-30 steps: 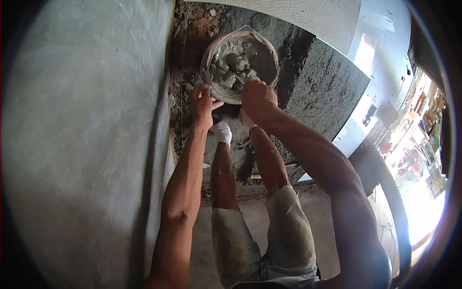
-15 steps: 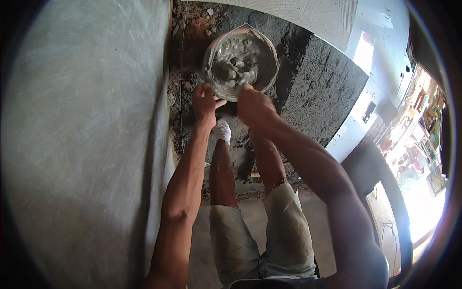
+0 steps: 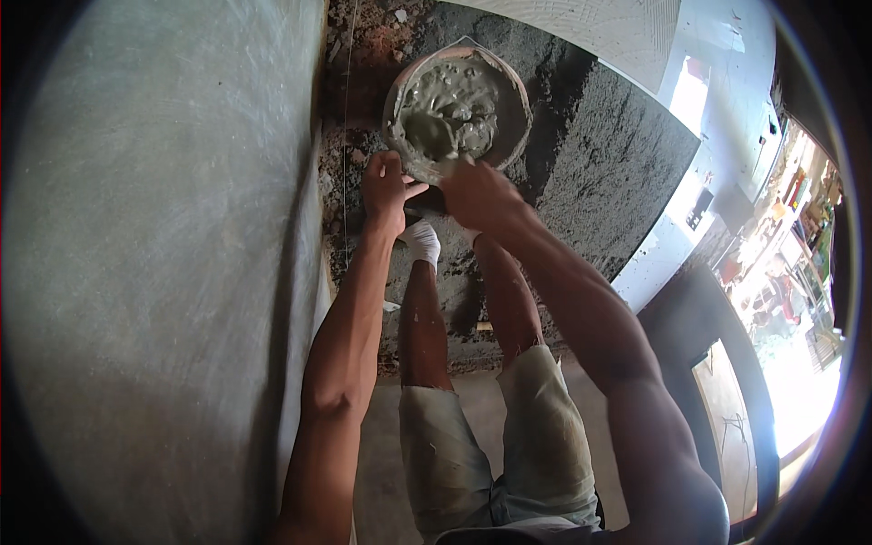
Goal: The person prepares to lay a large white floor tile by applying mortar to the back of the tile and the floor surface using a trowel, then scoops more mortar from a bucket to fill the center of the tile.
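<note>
A round bucket (image 3: 523, 136) with a thin wire handle stands at the far side of the floor patch, partly filled with wet grey mortar (image 3: 470, 98). My left hand (image 3: 385, 189) is closed on the near left of its rim. Above the near rim, my right hand (image 3: 483, 194) is wrapped round the handle of what looks like a trowel (image 3: 431, 134). The flat blade, coated in mortar, lies in the mix. Most of the handle is hidden by my fingers.
A smooth grey wall (image 3: 173, 236) rises close on the left, with a taut string (image 3: 345, 109) beside it. Rough dark mortar bed (image 3: 599, 163) surrounds the bucket. Pale tiles (image 3: 590, 27) lie beyond and to the right. My feet, in white socks (image 3: 421, 243), are just below the bucket.
My right hand has shifted slightly left along the near rim. The mortar's surface has been turned over, and a smooth flat area now shows at its near left. My left hand keeps its place.
</note>
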Available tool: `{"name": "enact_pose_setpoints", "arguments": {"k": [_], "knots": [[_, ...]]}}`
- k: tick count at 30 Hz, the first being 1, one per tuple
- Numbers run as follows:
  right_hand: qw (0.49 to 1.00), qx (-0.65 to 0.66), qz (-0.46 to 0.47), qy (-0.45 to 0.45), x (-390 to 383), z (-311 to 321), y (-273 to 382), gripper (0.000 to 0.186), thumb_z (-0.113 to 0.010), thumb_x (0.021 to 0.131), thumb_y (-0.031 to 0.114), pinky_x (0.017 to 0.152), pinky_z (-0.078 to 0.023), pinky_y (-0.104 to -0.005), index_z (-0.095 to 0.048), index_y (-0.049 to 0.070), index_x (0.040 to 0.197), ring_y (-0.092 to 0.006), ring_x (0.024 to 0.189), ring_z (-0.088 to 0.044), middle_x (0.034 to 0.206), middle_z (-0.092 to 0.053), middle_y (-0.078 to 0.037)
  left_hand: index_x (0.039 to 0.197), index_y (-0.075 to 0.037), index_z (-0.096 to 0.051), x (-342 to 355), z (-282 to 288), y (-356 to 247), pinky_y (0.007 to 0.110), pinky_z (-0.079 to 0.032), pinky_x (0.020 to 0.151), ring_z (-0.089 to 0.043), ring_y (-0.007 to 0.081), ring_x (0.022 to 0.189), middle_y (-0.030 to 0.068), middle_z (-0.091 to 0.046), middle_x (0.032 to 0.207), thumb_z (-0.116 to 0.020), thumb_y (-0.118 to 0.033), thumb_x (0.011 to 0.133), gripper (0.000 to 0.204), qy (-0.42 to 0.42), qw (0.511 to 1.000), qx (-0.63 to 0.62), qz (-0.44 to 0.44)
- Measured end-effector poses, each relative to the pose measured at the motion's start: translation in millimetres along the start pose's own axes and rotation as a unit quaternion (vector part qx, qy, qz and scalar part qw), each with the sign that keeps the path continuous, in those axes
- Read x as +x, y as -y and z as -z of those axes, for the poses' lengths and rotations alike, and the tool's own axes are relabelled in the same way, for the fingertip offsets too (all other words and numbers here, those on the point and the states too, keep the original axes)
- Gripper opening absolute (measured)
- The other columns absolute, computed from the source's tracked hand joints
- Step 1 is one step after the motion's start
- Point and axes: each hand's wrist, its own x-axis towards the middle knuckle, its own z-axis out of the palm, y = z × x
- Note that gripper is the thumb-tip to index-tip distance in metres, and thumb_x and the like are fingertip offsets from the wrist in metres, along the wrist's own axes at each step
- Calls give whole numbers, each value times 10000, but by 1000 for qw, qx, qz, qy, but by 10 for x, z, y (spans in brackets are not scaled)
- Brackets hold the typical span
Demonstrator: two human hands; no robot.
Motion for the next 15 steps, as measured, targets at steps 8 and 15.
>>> {"name": "enact_pose_setpoints", "arguments": {"k": [8,15], "knots": [[993,-101,10,-59,76,281,-346,280,-582,931,237,741,-584,-456,-594,5,1089,-364,896,-715,956,-711,-214,1082,-59,-536,20,37,39,482,-648,760,-572,212,805,82,-569,1049,-516,-198,1024,152,-4,1000,-6,12],[979,-202,-1,-40,-989,1002,-268,342,-552,979,241,731,-600,-423,-465,10,1215,-332,863,-720,966,-681,-190,1077,-69,-539,-81,60,7,451,-658,738,-539,173,825,39,-524,980,-488,-166,1029,119,-12,998,57,-9]]}}
